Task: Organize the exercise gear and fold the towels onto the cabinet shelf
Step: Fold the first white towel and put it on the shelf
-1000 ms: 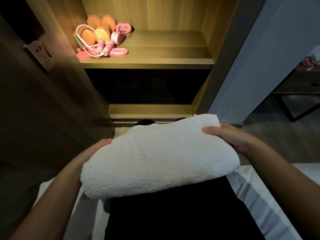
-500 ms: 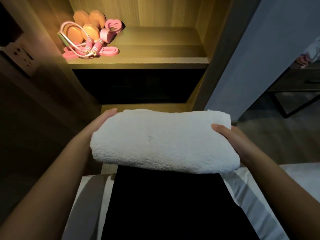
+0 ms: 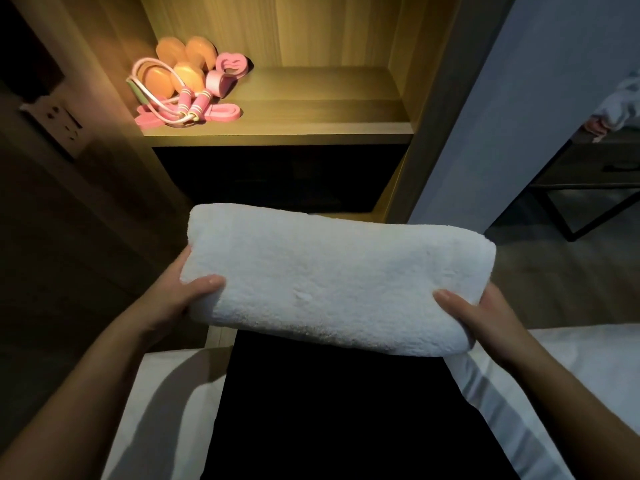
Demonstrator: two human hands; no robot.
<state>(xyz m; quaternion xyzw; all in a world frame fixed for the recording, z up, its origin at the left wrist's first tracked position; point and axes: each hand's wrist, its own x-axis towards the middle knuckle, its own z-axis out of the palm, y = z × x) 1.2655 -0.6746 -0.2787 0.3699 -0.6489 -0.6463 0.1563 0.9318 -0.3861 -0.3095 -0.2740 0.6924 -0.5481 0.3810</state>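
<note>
Fingers of my left hand [image 3: 171, 301] curl under the left end of the towel [image 3: 329, 278], hidden beneath it, while the thumb [image 3: 207, 283] presses on top near the front corner. My right hand [image 3: 485, 318] grips the right end the same way: thumb [image 3: 450, 301] laid over the top, fingers tucked underneath out of sight. Both hands grasp the towel, one at each end, pinching it between thumb and fingers. It is white, folded into a thick oblong, and held roughly level, its right end a little lower. Its near edge hangs over a black cloth [image 3: 329, 410] lying on the white bed [image 3: 162, 393]; I cannot tell whether they touch. Its far edge sits in front of the cabinet's dark lower opening. Higher up and well apart from the towel is the lit shelf [image 3: 329, 98]. At the shelf's left end stand the orange dumbbells [image 3: 180, 69], with a pink rope [image 3: 188, 103] coiled against them, a pink band [image 3: 223, 112] flat at the front and a pink ring [image 3: 230, 62] just right of them. A socket [image 3: 62, 119] shows on the dark wall to the left.
</note>
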